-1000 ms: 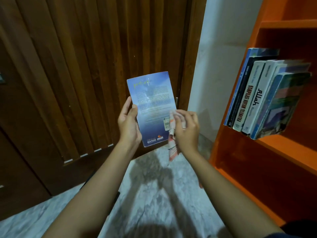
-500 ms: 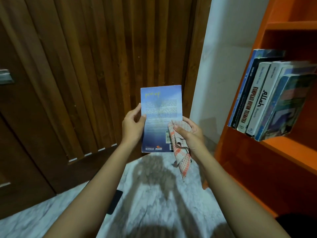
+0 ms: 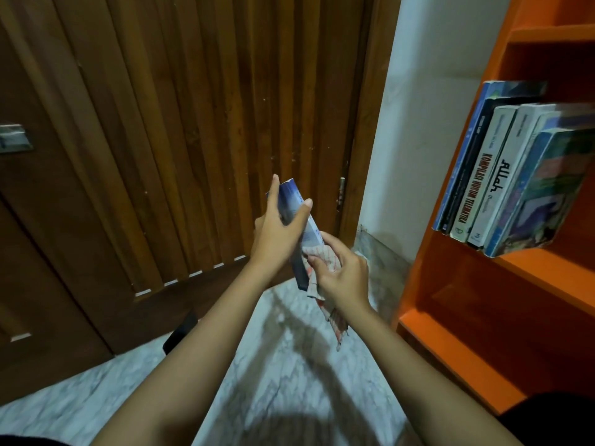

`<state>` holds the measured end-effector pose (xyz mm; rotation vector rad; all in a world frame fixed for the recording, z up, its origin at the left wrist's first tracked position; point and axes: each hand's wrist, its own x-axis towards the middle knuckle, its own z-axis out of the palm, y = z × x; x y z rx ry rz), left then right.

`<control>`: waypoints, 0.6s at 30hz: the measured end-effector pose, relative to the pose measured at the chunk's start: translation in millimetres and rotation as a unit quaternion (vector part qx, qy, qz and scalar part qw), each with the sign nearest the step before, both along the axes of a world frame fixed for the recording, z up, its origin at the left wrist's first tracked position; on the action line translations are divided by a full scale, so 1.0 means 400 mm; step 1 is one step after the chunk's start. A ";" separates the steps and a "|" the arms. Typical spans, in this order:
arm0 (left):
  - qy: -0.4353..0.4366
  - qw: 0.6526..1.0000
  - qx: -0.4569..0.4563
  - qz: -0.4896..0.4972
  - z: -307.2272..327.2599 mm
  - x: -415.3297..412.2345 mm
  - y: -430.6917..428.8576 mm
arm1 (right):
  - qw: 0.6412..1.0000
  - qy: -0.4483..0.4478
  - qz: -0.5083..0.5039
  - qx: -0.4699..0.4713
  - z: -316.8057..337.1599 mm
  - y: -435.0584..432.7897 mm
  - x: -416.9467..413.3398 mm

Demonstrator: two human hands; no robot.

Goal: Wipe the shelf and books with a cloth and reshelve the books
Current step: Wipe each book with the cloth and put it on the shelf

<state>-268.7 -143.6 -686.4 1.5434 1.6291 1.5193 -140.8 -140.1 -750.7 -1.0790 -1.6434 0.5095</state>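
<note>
We grip one thin, glossy blue book (image 3: 312,235) edge-on in our left hand (image 3: 277,233). Our right hand (image 3: 344,275) pinches one checked cloth (image 3: 323,254) against it. At 3 o'clock, about six books (image 3: 502,181) lean on the orange shelf (image 3: 547,272).

Glossy paper book (image 3: 297,220), soft checked cloth (image 3: 325,272) (woven), ribbed varnished wood door (image 3: 199,123), polished marble floor (image 3: 289,365).

Slatted brown wooden door (image 3: 193,123) with a metal handle (image 3: 14,138) at far left and a hinge (image 3: 341,191) on its right edge, beside a white wall (image 3: 434,75), above pale marbled floor (image 3: 289,365) bearing a flat dark object (image 3: 180,331) near the door.
</note>
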 end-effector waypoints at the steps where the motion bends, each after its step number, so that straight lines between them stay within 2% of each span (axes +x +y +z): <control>1: 0.001 1.000 0.004 0.003 -0.001 0.000 0.000 | 1.000 0.000 0.002 0.007 -0.001 -0.003 0.000; 12: 0.025 0.995 0.094 0.030 0.002 0.022 0.012 | 0.997 -0.013 0.023 0.072 -0.005 -0.003 0.014; 16: -0.001 0.992 0.115 0.052 0.005 0.028 0.017 | 0.994 -0.042 0.023 0.101 0.004 0.010 0.018; 18: -0.051 0.988 0.124 0.082 0.008 0.022 0.024 | 0.992 -0.041 0.023 0.113 0.004 0.016 0.018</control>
